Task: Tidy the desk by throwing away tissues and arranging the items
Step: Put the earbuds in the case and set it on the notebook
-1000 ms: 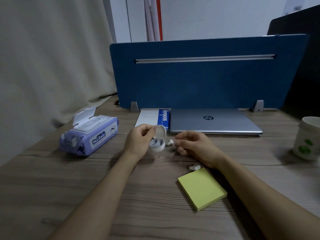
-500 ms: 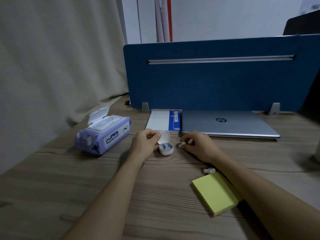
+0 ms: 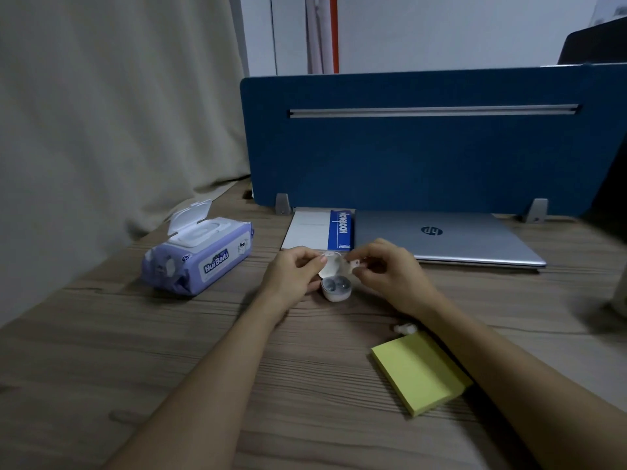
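Wood-grain worktop [image 3: 101, 368] carries a closed silver laptop [image 3: 458, 239]; left of it lies a purple wet-wipe pack [image 3: 200, 259]. Before the laptop, the left hand [image 3: 291, 276] steadies a small white open earbud case [image 3: 336, 286], while the right hand [image 3: 390, 273] pinches a white earbud [image 3: 355, 263] above it.

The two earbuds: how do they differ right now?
One earbud is pinched in the right hand above the open charging case; the other earbud lies loose on the desk beside the yellow sticky notes. Both are small, white and not in the case.
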The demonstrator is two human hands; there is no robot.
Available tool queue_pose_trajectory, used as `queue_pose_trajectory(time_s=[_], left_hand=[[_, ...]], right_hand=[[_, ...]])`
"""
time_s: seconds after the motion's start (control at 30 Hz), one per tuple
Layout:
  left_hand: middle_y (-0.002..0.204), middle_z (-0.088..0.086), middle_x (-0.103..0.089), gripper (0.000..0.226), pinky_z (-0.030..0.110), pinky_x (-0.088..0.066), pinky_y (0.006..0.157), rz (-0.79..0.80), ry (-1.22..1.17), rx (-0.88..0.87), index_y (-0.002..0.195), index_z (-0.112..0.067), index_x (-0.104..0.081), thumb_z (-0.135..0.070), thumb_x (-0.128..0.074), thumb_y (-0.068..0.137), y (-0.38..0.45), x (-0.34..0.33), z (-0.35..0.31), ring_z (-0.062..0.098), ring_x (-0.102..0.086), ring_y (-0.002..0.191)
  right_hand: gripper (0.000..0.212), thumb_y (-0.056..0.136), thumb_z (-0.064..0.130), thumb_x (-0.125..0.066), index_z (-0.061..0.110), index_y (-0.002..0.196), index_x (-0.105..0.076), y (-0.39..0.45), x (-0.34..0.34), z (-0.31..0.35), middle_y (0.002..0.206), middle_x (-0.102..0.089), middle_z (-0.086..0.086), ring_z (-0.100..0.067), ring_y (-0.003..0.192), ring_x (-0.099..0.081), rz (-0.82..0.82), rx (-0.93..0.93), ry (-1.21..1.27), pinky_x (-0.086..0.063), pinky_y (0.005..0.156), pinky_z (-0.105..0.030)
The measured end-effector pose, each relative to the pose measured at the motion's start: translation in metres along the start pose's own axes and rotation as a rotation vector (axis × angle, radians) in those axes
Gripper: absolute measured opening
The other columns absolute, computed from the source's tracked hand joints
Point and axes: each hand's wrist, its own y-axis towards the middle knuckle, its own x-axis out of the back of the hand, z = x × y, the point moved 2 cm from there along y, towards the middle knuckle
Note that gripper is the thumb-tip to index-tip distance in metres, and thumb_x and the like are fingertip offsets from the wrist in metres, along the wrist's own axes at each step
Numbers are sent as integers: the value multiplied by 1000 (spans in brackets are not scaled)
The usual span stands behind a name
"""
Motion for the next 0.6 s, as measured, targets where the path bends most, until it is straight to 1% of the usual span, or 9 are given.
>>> queue_pose_trajectory(time_s=[0.13, 0.2, 0.3, 0.37, 0.47, 0.53, 0.6], left_hand=[[95, 8, -70, 16, 36, -61, 79, 36, 10, -23, 102, -7, -70, -19, -65, 93, -3, -3, -3, 20, -69, 91], [91, 4, -70, 15, 35, -61, 77, 30, 46, -50, 100, -9, -72, -20, -66, 92, -3, -4, -4, 16, -68, 86], [85, -3, -69, 14, 31, -61, 73, 24, 93, -93, 100, -12, -72, -22, -66, 92, -2, -4, -4, 11, -67, 80], [85, -4, -69, 15, 30, -60, 71, 26, 118, -108, 101, -13, -73, -23, -66, 92, -1, -4, -3, 10, -67, 80], [82, -6, -68, 14, 27, -59, 68, 14, 138, -117, 100, -14, -73, -24, -66, 92, -2, -4, -3, 7, -66, 75], [81, -4, -68, 14, 28, -60, 69, -3, 139, -118, 99, -12, -73, -23, -66, 92, -2, -3, -4, 8, -65, 72], [80, -1, -69, 14, 29, -60, 69, -19, 122, -104, 98, -10, -73, -21, -66, 92, -2, -1, -4, 9, -63, 69]], right_hand=[[25, 81, 9, -72, 25, 100, -71, -3, -4, 5, 95, -62, 10, -5, 83, -61, 54, 36, -73, -49, 75, -17], [26, 82, 11, -72, 26, 102, -71, -3, -4, 4, 99, -62, 9, -4, 84, -60, 88, 44, -164, -50, 75, -17], [26, 83, 11, -70, 25, 104, -71, -2, -8, 5, 102, -62, 10, -4, 84, -59, 132, 90, -245, -44, 72, -8], [27, 84, 10, -69, 25, 107, -72, -2, -10, 6, 102, -63, 10, -2, 83, -59, 157, 112, -258, -43, 71, -6], [27, 85, 11, -67, 23, 110, -71, -4, -7, 6, 100, -66, 11, -1, 83, -61, 138, 76, -220, -46, 70, -9], [20, 87, 13, -65, 24, 102, -71, -5, 3, 6, 94, -67, 14, 0, 81, -61, 81, 28, -184, -46, 69, -11], [15, 89, 14, -61, 24, 95, -69, -7, 16, 5, 90, -66, 17, 0, 80, -62, 80, -54, -166, -49, 73, -19]])
